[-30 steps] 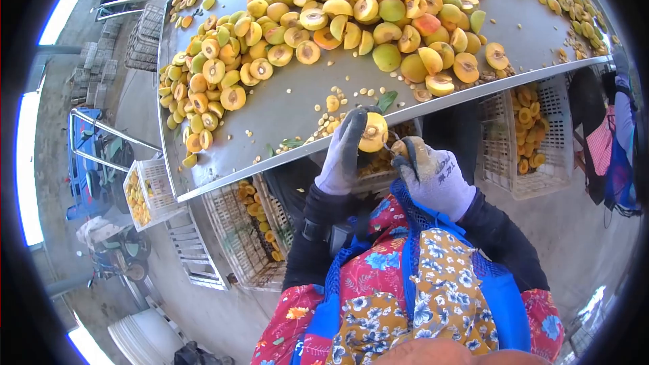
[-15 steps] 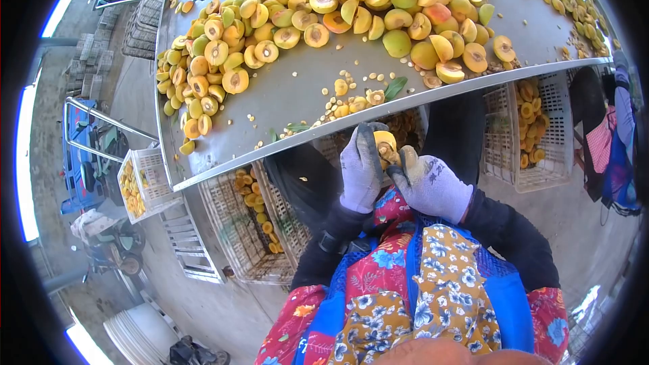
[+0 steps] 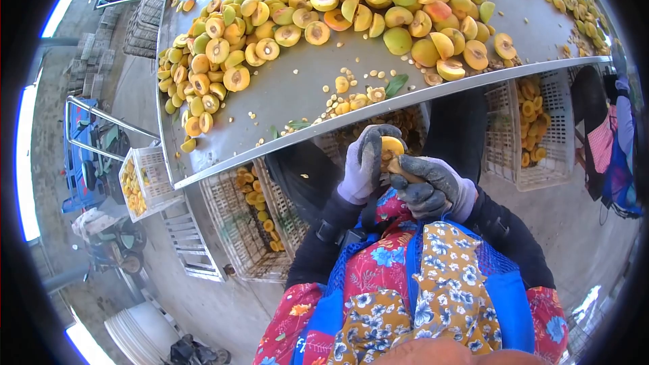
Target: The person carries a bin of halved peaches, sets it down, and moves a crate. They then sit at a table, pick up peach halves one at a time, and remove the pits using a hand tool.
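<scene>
My left hand (image 3: 363, 165), in a lilac glove with dark grey coated fingers, is closed around a cut apricot (image 3: 392, 145) with yellow flesh, just below the table edge. Close beside it, my right hand (image 3: 436, 188), gloved the same way, has its fingers curled in. Something brown (image 3: 407, 167) shows between its thumb and fingers, against the fruit; its kind I cannot make out. Ahead, a heap of halved and whole apricots (image 3: 324, 1) covers much of the metal table (image 3: 307, 67). Loose pits (image 3: 336, 103) and small fruit pieces lie near its front edge.
Plastic crates with apricot halves stand under the table, one at left (image 3: 233, 230) and one at right (image 3: 537, 174). A smaller white crate (image 3: 150, 182) of fruit is beyond the table's left end. Another person's sleeve (image 3: 623, 118) shows at far right. A motorbike (image 3: 111, 236) stands at left.
My right hand has rolled over, so its curled grey fingers now face the camera instead of the glove's back. The apricot in my left hand has shifted slightly right and down.
</scene>
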Demonstrator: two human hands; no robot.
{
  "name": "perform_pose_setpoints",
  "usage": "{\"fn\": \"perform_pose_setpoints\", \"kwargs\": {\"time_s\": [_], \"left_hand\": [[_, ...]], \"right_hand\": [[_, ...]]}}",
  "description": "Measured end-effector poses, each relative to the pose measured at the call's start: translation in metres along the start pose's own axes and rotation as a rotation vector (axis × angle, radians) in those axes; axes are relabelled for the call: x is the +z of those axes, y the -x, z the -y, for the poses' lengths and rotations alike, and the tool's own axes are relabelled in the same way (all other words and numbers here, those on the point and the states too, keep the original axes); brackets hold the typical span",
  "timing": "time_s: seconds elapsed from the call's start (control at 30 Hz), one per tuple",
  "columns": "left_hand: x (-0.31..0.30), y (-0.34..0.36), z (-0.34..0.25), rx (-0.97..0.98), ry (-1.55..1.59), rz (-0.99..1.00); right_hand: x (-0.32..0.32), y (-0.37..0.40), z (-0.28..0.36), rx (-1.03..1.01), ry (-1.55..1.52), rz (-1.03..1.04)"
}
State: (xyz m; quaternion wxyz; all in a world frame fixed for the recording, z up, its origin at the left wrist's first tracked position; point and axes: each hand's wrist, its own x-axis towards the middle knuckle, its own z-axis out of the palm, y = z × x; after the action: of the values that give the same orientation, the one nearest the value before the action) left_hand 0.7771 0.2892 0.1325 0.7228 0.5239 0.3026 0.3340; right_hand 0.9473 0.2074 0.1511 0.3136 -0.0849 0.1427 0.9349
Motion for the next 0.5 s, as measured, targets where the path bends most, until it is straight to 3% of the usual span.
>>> {"fn": "perform_pose_setpoints", "kwargs": {"time_s": [0.07, 0.17, 0.27, 0.37, 0.47, 0.5], "left_hand": [[-0.002, 0.001, -0.001, -0.008, -0.013, 0.027], [-0.008, 0.001, 0.012, 0.007, -0.034, 0.018], [-0.006, -0.001, 0.011, 0.011, 0.039, 0.038], [-0.005, -0.001, 0.013, -0.027, 0.1, 0.029], [-0.002, 0.0, 0.021, -0.048, 0.143, -0.09], [0.0, -0.005, 0.023, -0.042, 0.157, -0.138]], "right_hand": [[-0.009, 0.0, -0.001, 0.057, -0.103, 0.038], [0.022, -0.008, -0.011, -0.206, 0.535, -0.405], [-0.007, -0.006, -0.005, 0.049, -0.062, 0.051], [-0.017, -0.01, -0.008, 0.049, -0.146, 0.106], [0.009, -0.02, -0.021, -0.328, 0.423, -0.421], [0.012, -0.018, -0.021, -0.329, 0.374, -0.38]]}}
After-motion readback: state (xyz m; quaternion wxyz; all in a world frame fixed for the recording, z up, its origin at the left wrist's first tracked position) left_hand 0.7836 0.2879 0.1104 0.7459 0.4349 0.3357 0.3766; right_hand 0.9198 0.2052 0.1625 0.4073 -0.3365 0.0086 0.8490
